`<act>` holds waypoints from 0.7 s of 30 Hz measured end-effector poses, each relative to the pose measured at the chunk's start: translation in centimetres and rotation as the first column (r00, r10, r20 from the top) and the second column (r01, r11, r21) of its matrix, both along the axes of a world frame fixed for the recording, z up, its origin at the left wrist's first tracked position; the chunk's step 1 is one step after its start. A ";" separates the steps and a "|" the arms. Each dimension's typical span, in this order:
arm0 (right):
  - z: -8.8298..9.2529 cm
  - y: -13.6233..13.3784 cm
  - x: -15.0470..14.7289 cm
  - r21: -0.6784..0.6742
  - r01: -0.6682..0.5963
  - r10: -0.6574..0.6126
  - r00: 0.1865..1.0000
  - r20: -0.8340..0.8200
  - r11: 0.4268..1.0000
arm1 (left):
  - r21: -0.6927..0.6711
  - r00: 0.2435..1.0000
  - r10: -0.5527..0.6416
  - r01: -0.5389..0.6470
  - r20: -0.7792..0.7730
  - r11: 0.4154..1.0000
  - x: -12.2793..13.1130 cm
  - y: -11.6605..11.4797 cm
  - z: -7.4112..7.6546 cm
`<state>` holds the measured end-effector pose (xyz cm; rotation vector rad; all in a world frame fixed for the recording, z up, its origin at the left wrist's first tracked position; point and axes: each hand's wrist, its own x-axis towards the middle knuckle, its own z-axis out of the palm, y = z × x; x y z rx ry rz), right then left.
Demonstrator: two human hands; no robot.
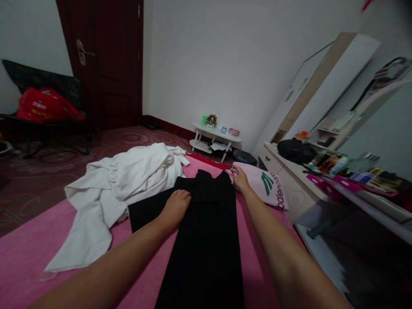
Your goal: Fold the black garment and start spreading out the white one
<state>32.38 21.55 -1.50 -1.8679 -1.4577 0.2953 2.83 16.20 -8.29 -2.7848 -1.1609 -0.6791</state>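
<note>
A black garment [209,240] is spread lengthwise on the pink bed cover [28,240], with one part sticking out to the left. My left hand [176,207] rests palm down on it, where that part joins the main length, fingers laid on the cloth. At the far right corner of the garment is my right hand [240,178], its thumb and fingers drawn together at the black edge; the exact hold is small and partly hidden. Beside it lies a folded pink garment [257,182] with green and dark print. Left of the black cloth is a crumpled white garment [141,171].
Beyond the bed stands a low white table [215,132] with small items. A dressing table [273,159] crowded with bottles and a black bag [296,150] is close on the right. At left, a folding chair [41,77] holds a red bag [48,105] near a dark door [106,64].
</note>
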 end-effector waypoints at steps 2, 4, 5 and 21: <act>-0.1 0.8 -0.1 -0.031 -0.065 0.065 0.998 0.022 0.997 | -0.005 1.000 0.008 -0.008 -0.002 1.000 0.0 0.1 0.0; -0.4 1.4 -0.5 -0.071 -0.129 0.132 0.991 0.039 0.989 | -0.006 1.000 0.011 -0.011 0.002 1.000 0.1 0.0 0.1; -0.7 1.5 -0.6 -0.094 -0.160 0.164 0.985 0.043 0.983 | -0.006 1.000 0.010 -0.010 0.002 1.000 0.0 0.0 0.2; -0.6 0.0 2.5 -0.214 0.163 -0.049 0.889 0.456 0.963 | -0.021 1.000 -0.005 0.005 0.017 1.000 0.1 0.2 -0.4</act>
